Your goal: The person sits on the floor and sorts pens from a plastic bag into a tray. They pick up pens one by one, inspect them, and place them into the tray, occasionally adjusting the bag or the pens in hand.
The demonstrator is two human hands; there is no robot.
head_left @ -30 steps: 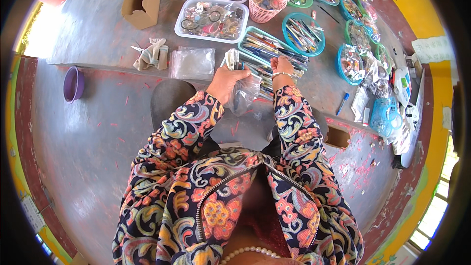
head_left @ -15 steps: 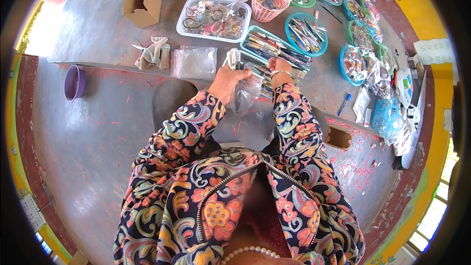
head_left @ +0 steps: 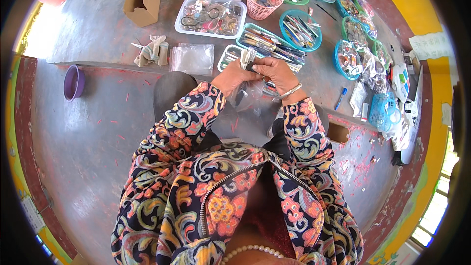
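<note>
My left hand (head_left: 230,77) is closed around a clear plastic bag (head_left: 250,93) and a bundle of pens (head_left: 248,57), whose ends stick up above the fingers. Against that bundle, the fingers of my right hand (head_left: 278,74) pinch at the dark pen ends, and the two hands meet. Just beyond them lies a pale green tray (head_left: 241,39) full of pens, partly hidden by my right hand. A smaller tray (head_left: 222,60) of pens sits behind my left hand. To the left rests a stack of clear plastic bags (head_left: 194,59).
A round blue basket (head_left: 320,43) of pens and a pink basket (head_left: 262,13) stand beyond. Left of these are plastic boxes (head_left: 179,24) of hair ties, a cardboard box (head_left: 142,6) and a cloth (head_left: 153,53). Several filled baskets line the right, near a blue marker (head_left: 341,98).
My right hand has come from the pen tray to the bundle in my left hand. The view has shifted slightly.
</note>
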